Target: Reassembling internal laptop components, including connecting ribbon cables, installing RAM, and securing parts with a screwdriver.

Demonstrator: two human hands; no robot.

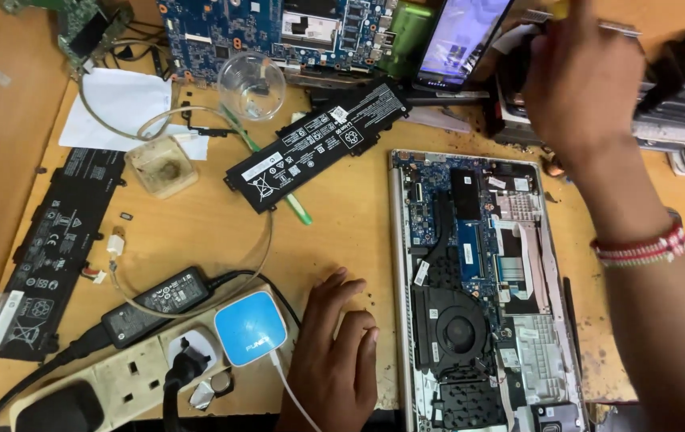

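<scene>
Opened silver laptop chassis [482, 296], lower right: my left hand [334, 352] rests flat beside it, holding nothing. Right hand [582, 76], upper right, grips a thin metal tool [618, 28]; keep it steady.

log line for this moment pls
left hand flat on table beside opened laptop | right hand raised, gripping tool

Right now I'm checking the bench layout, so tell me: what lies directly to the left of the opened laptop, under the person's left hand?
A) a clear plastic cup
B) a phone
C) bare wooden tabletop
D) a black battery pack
C: the left hand rests flat on the bare wooden tabletop just beside the opened laptop; the clear plastic cup and the black battery pack lie farther up the bench.
</scene>
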